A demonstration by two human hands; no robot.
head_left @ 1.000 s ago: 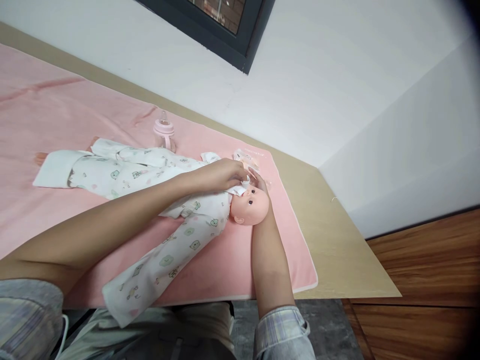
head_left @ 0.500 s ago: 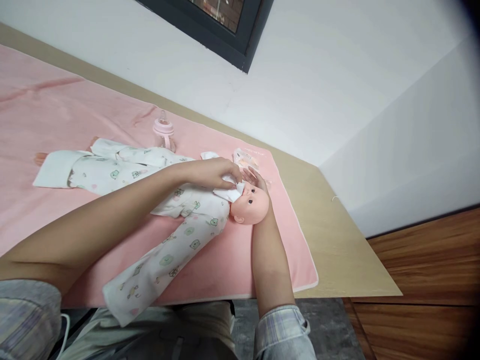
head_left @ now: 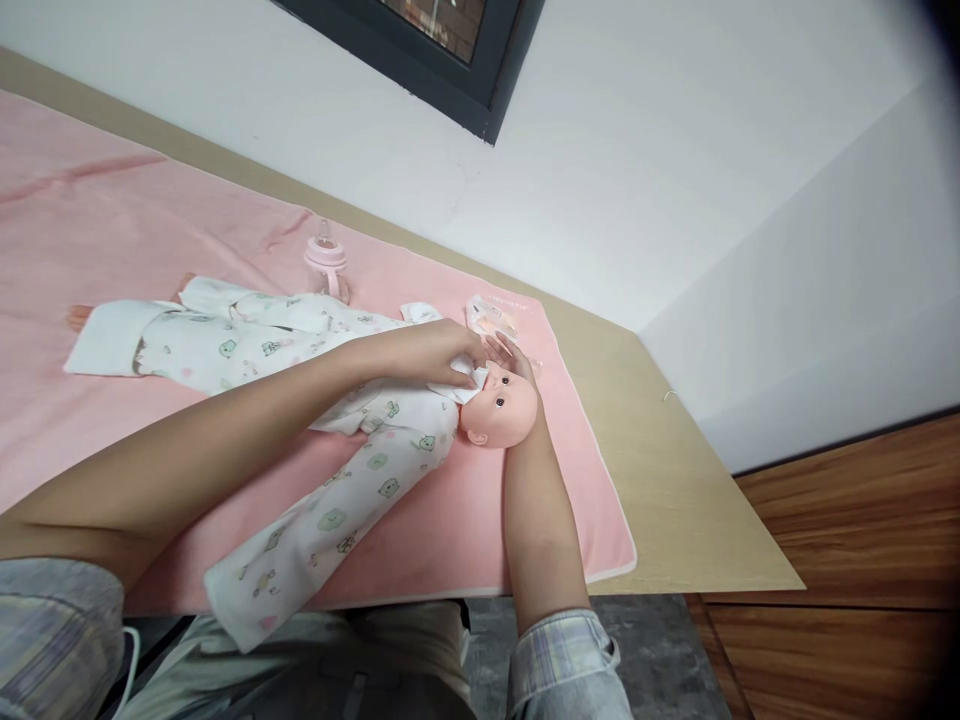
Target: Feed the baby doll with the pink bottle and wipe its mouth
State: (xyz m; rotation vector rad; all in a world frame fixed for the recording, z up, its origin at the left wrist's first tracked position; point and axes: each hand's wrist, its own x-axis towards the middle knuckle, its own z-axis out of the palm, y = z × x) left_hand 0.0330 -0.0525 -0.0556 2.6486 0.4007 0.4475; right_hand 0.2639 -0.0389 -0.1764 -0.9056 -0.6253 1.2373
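A baby doll [head_left: 501, 408] lies on a pink towel [head_left: 90, 220], dressed in a white printed romper [head_left: 322, 400]. My left hand [head_left: 431, 350] rests on the doll's chest, its fingers pinched on the white collar of the romper by the chin. My right hand [head_left: 514, 360] is tucked under and behind the doll's head, only its fingertips showing above it.
A pink baby bottle [head_left: 327, 265] stands on the towel behind the doll. A clear plastic packet [head_left: 491, 318] lies near the head. The towel covers a tan tabletop [head_left: 675, 500] against a white wall; wooden floor lies to the right.
My left hand pulled the collar flap away from the chin, then drew it back up toward the neck. My right hand and the doll's head stayed put.
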